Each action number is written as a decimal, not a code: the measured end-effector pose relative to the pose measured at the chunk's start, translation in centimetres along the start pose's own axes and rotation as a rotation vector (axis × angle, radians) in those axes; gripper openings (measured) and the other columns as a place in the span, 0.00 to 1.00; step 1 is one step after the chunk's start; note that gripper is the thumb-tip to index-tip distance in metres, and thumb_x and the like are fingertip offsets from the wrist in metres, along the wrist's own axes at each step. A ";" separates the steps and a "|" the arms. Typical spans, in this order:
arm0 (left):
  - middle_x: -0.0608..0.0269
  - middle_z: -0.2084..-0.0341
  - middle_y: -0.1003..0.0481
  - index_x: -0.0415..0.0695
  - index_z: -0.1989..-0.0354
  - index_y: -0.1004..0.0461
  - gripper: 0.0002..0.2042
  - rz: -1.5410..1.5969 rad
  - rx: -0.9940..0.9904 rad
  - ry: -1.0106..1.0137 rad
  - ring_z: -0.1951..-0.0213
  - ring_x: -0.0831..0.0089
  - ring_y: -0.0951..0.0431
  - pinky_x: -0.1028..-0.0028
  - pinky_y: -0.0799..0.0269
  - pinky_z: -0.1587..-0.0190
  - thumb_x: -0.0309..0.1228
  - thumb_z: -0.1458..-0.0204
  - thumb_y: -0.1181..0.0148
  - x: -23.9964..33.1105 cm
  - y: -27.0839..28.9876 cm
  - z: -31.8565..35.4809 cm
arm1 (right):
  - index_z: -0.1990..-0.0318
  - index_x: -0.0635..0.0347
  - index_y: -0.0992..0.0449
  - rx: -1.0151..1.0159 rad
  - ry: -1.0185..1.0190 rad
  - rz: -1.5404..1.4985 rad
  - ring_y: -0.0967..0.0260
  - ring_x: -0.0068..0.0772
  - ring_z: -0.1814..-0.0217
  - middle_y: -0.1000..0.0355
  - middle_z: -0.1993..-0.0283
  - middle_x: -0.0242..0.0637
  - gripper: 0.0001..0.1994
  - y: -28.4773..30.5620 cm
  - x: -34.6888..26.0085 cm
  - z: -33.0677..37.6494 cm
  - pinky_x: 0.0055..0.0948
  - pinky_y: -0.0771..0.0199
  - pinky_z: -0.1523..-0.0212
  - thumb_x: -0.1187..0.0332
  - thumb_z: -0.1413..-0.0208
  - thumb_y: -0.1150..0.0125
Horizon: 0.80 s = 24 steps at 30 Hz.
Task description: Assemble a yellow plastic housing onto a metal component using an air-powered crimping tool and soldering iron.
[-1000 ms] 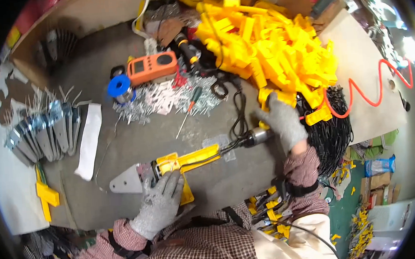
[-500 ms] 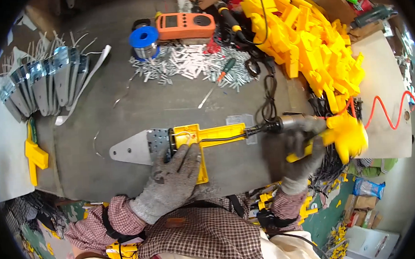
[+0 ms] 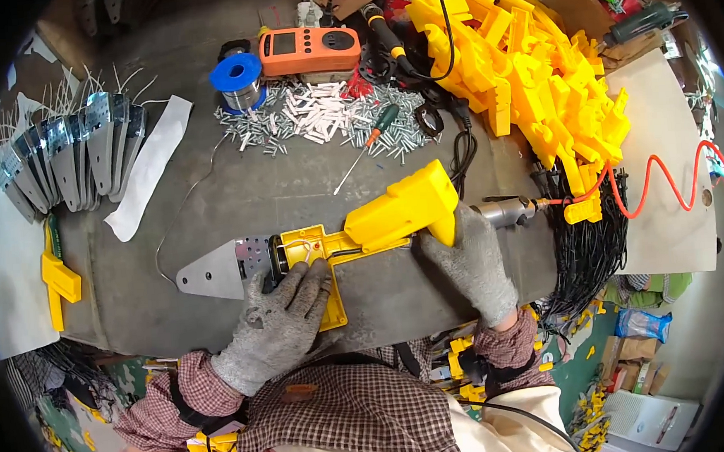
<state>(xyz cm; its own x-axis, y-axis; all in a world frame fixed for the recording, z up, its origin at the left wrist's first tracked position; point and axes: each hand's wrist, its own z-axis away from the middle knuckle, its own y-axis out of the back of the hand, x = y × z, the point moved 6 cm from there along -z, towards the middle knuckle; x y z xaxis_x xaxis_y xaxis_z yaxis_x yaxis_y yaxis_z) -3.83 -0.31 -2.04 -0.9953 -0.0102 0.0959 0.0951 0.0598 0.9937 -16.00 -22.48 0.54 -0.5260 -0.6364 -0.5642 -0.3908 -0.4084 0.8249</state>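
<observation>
My left hand (image 3: 278, 324), in a grey glove, grips an open yellow housing half (image 3: 332, 315) lying on the bench, its fingers over the near side. White wires and a black cord lie inside the housing. A grey pointed metal plate (image 3: 209, 273) with a perforated bracket sticks out to the left. My right hand (image 3: 474, 265), also gloved, holds a second yellow housing half (image 3: 402, 207) by its right end. This piece is tilted above the handle of the first and hides part of it. Behind my right hand lies a silver air screwdriver (image 3: 506, 210) on a red coiled hose.
Yellow housings (image 3: 527, 75) are heaped at the far right, above a bundle of black cords (image 3: 592, 253). Loose screws (image 3: 397, 124), a screwdriver (image 3: 381, 129), a solder spool (image 3: 237, 80) and an orange meter (image 3: 310, 48) lie at the back. Metal plates (image 3: 76, 152) stand at left.
My right hand has brought the yellow housing half leftward from the right side, over the handle of the lower half. My left hand stays on the lower half.
</observation>
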 end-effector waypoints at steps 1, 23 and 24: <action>0.49 0.37 0.32 0.39 0.40 0.29 0.33 0.010 0.007 -0.001 0.38 0.59 0.31 0.43 0.42 0.40 0.53 0.45 0.43 -0.1 0.2 -0.2 | 0.50 0.68 0.27 0.032 0.039 -0.042 0.22 0.48 0.60 0.23 0.60 0.48 0.20 0.7 0.0 -0.2 0.39 0.23 0.58 0.69 0.49 0.31; 0.49 0.38 0.33 0.39 0.41 0.28 0.33 0.000 0.091 -0.028 0.37 0.59 0.34 0.42 0.45 0.38 0.55 0.46 0.42 -0.1 -0.6 -0.2 | 0.54 0.61 0.31 0.268 0.053 -0.415 0.26 0.31 0.58 0.27 0.59 0.36 0.08 -0.1 -6.4 0.2 0.31 0.24 0.47 0.78 0.38 0.42; 0.49 0.38 0.33 0.39 0.41 0.28 0.33 -0.001 0.089 -0.022 0.37 0.59 0.34 0.42 0.45 0.38 0.55 0.46 0.42 0.0 -0.6 -0.2 | 0.54 0.61 0.31 0.262 0.056 -0.417 0.26 0.31 0.58 0.27 0.59 0.36 0.08 -0.5 -6.2 0.0 0.31 0.24 0.47 0.78 0.38 0.42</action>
<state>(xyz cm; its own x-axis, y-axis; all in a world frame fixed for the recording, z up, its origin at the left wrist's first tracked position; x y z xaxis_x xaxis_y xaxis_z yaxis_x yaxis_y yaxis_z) -3.88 -0.57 -2.64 -0.9956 0.0111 0.0927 0.0933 0.1487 0.9845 -12.53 -18.33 3.61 -0.2459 -0.4906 -0.8360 -0.7401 -0.4619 0.4887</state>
